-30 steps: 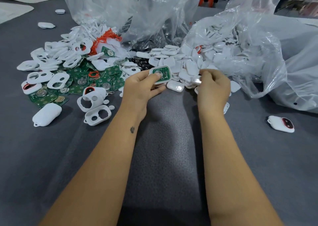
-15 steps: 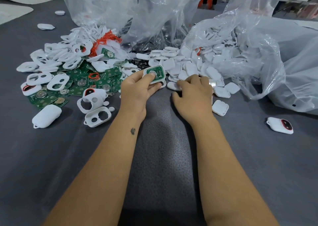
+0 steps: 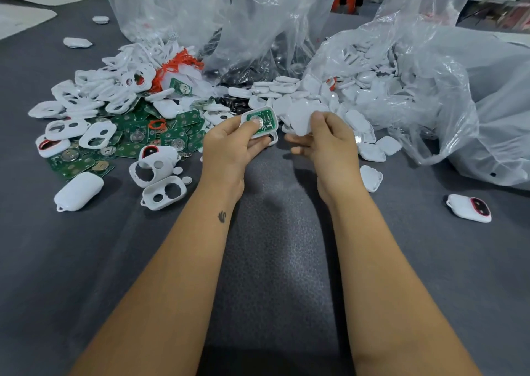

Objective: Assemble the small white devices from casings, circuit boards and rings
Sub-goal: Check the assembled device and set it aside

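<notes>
Grey table (image 3: 86,261) fills the view, running off every edge, and the widest bare stretch lies near the person, around both forearms and out to the lower left and lower right. Big clear plastic bags (image 3: 473,103) crowd the far side and the right, the rightmost one cut off by the edge, its contents a blur behind the folds; no print on any bag can be read. A heap of white casing backs (image 3: 355,94) spills out of the right bag toward the middle. Left of centre, a pile of white casing fronts (image 3: 94,94) with two holes each sits over a scatter of green circuit boards (image 3: 126,149), and the markings on those boards are too small to read. An orange tangle (image 3: 177,66) lies at the far edge of that pile; whether it is rings or cord, hard to tell. Dark parts under the middle bag stay indistinct. Left hand (image 3: 229,146) grips a white casing half with a green circuit board (image 3: 259,122) seated in it, thumb pressing the round silver cell, held above the table at centre. Right hand (image 3: 329,143) pinches a plain white casing back (image 3: 301,120) just beside it, the two pieces apart. Off alone at the right, near the edge, one assembled device (image 3: 469,208) with a red ring. A closed white casing (image 3: 79,190) lies at lower left.
</notes>
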The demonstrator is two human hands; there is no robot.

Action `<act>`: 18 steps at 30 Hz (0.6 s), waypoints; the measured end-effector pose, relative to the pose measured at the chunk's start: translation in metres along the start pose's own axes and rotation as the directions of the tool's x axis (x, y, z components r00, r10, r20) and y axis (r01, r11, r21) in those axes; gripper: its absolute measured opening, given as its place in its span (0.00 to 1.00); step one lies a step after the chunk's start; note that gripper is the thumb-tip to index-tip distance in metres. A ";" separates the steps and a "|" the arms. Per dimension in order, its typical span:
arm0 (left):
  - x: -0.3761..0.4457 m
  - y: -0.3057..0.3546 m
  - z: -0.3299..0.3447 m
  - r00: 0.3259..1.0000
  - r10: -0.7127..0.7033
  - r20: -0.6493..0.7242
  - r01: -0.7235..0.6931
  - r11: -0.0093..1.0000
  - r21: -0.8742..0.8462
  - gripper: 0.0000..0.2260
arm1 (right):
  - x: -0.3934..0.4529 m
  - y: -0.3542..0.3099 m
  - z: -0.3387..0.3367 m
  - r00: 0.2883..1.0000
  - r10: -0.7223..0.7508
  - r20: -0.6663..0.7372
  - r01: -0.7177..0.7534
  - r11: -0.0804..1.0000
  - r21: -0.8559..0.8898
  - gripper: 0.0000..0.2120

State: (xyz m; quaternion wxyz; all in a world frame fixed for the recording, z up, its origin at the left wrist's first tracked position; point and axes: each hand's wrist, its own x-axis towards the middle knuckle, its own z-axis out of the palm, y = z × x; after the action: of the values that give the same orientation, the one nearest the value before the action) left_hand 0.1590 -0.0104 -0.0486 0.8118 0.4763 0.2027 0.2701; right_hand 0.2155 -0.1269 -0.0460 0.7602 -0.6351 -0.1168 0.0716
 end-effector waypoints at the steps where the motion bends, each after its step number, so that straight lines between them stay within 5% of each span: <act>1: 0.000 0.000 0.000 1.000 -0.001 0.007 0.001 1.000 0.006 0.05 | 0.000 -0.001 0.000 0.999 0.025 0.027 -0.027 0.996 0.084 0.12; 8: 0.000 -0.001 -0.001 0.998 0.002 0.062 -0.003 1.000 0.024 0.04 | -0.002 -0.010 -0.004 0.968 0.121 0.218 -0.213 0.857 0.469 0.09; 18: 0.000 -0.002 -0.001 0.998 0.004 0.065 -0.006 0.999 0.033 0.05 | -0.004 -0.009 -0.006 0.955 -0.002 0.297 -0.147 0.865 0.479 0.06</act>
State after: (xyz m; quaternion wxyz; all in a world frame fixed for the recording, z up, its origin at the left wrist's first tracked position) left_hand 0.1590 -0.0109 -0.0505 0.8092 0.4989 0.1794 0.2531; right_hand 0.2124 -0.1352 -0.0385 0.8691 -0.4052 -0.1795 0.2195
